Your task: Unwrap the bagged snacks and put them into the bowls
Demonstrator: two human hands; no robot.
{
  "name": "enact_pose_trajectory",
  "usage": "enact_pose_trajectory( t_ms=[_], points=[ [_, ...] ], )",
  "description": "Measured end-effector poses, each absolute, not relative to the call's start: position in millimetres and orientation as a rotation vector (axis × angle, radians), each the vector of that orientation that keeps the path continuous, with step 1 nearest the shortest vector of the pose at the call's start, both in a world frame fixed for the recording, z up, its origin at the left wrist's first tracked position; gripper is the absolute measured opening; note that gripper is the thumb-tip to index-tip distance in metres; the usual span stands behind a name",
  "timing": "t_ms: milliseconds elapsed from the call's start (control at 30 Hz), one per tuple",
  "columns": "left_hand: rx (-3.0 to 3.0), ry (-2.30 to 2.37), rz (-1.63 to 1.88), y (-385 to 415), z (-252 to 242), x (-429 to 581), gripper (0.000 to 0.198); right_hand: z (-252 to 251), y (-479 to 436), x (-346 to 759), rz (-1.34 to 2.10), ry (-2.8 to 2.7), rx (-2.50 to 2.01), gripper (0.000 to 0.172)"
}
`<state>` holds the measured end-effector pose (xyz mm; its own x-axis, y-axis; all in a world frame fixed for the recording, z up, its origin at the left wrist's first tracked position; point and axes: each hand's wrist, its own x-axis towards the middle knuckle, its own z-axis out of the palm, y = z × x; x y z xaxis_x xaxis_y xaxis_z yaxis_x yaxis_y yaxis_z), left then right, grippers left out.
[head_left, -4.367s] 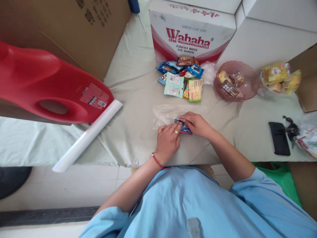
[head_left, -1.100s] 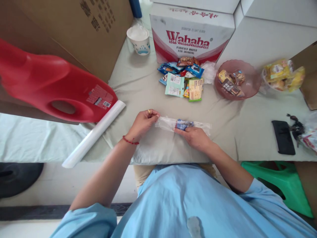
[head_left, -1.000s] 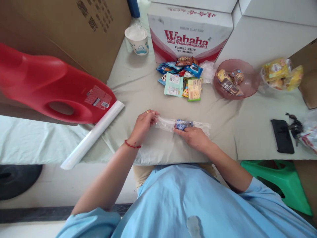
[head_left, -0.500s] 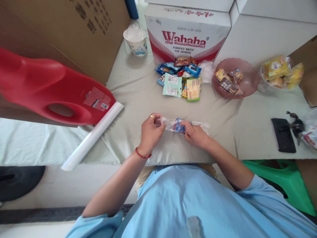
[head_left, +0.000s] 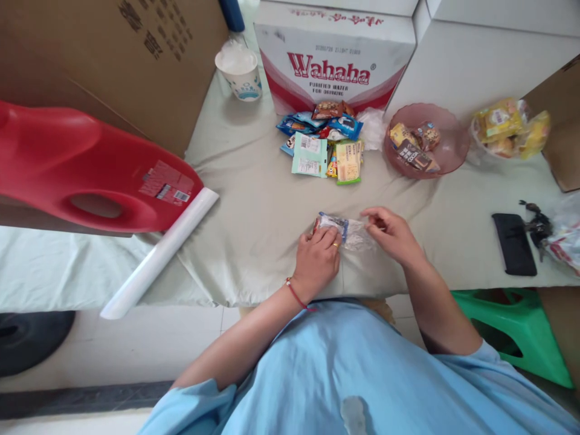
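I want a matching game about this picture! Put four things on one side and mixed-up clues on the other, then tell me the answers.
Things
1. left hand
2. right hand
3. phone
4. pink bowl

Clues
A. beside the loose end of the clear wrap
B. has snack packets inside
C. fingers over a blue packet
D. black, lying on the cloth

Pairs: 1-C, 2-A, 3-D, 4-B

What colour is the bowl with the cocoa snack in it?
The bowl is pink, and it shows best in the head view.
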<state>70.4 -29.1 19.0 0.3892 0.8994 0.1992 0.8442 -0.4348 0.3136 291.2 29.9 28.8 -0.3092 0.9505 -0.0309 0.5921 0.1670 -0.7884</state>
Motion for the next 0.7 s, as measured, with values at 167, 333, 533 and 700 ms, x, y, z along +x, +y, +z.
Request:
enact_pose_trajectory(
  t_ms=[167, 333, 533, 700],
  points=[
    [2.531, 1.589, 0.482, -28, 18, 73, 0.026, 8, 9, 298, 0.363, -2.058, -1.739, 0.03],
    [2.605, 1.58, 0.483, -31, 11, 72, 0.028, 19, 1, 284, 0.637, -1.946, -1.579, 0.015],
    [2.695, 1.503, 0.428, -34, 12, 70, 0.033, 45, 38, 216, 0.73, -2.112, -1.539, 0.01],
    [2.588, 1.36, 0.474, -58, 23, 51, 0.031, 43, 43, 170, 0.619, -2.387, -1.655, 0.018]
  ],
)
